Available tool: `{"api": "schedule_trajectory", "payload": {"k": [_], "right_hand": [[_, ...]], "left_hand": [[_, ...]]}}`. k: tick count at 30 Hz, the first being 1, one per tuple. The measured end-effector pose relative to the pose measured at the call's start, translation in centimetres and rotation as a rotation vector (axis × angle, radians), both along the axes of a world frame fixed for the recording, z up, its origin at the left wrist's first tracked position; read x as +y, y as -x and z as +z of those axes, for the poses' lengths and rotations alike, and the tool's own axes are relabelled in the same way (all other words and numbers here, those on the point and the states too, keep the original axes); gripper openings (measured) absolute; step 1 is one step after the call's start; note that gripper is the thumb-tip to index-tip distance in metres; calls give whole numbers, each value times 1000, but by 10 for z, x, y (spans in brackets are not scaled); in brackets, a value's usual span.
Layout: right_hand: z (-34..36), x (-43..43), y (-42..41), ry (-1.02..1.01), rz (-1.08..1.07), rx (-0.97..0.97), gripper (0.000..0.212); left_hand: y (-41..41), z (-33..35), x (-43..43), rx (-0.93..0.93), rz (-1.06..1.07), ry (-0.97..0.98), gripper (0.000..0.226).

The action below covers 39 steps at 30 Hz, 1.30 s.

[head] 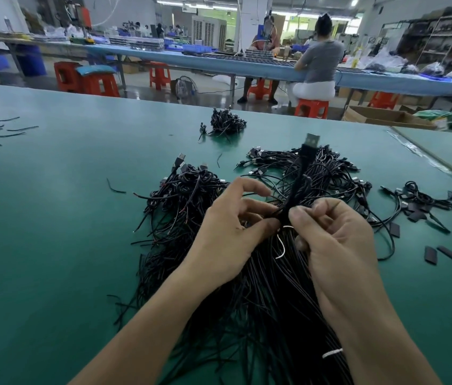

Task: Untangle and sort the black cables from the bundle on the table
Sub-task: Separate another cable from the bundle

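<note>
Green table point(52, 218) carries your work. Left of centre lies one heap of black cables point(180, 190). Your left hand point(227, 232) pinches a cable bundle point(299, 184) at its white tie point(285, 227), raised over the near centre. Your right hand point(335, 237) pinches it opposite. Its USB plug point(311, 140) points up and away. Black sleeve pieces point(430, 255) lie right.

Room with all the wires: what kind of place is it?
Most likely a factory assembly hall. Heaps of identical black USB cables lie on a long green table, a person sits on a red stool at another long blue bench behind, and stock shelves line the far right wall.
</note>
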State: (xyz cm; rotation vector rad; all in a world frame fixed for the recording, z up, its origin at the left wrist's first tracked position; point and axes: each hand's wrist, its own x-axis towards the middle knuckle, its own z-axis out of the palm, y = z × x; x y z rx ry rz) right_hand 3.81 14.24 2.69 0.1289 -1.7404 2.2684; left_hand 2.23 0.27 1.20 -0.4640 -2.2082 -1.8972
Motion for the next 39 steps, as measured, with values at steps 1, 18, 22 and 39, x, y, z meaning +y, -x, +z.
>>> {"api": "schedule_trajectory", "payload": {"k": [1, 18, 22, 39], "right_hand": [[0, -1, -1, -15, 8, 8, 38], [-17, -3, 4, -324, 87, 51, 42], [-17, -3, 2, -251, 105, -19, 39], [-4, 6, 1, -199, 8, 126, 47]], "left_hand": [[0, 0, 0, 24, 52, 11, 27], [-3, 19, -4, -258, -16, -339, 20], [-7, 20, 0, -224, -53, -369, 24], [0, 2, -7, -2, 86, -38, 39]]}}
